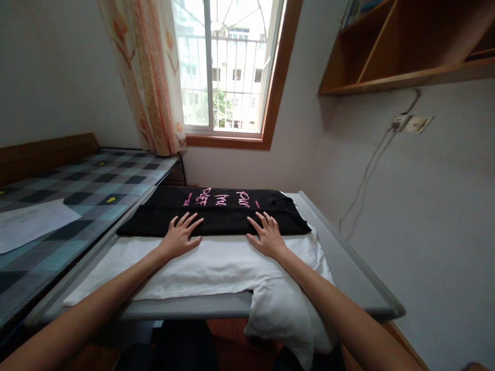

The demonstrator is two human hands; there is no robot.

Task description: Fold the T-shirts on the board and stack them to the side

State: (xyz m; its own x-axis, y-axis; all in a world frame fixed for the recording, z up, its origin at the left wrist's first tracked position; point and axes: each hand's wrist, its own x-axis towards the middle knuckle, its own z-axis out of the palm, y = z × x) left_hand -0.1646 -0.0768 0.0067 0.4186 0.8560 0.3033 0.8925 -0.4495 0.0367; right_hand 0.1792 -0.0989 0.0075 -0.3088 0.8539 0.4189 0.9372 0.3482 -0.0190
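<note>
A person's two bare hands lie spread over layered clothing at the center of the frame, palms down, fingers fanned wide and gripping nothing. The left hand, left of center, has its fingers across the near edge of a folded black garment with pink lettering, its heel over a white garment. The right hand, right of center, mirrors it, fingers on the same black edge; how firmly either one presses cannot be judged from this angle. The black garment extends beyond the fingertips toward the window at top center and out past both hands to either side, while the white garment lies beneath it and nearer the wearer, one part drooping over the table's front edge at lower center-right. Both rest on a gray table. At left, a checked mattress bears a sheet of paper, and a floral curtain hangs at upper left. A wooden shelf unit fills the upper right, above a wall socket with trailing cables.
</note>
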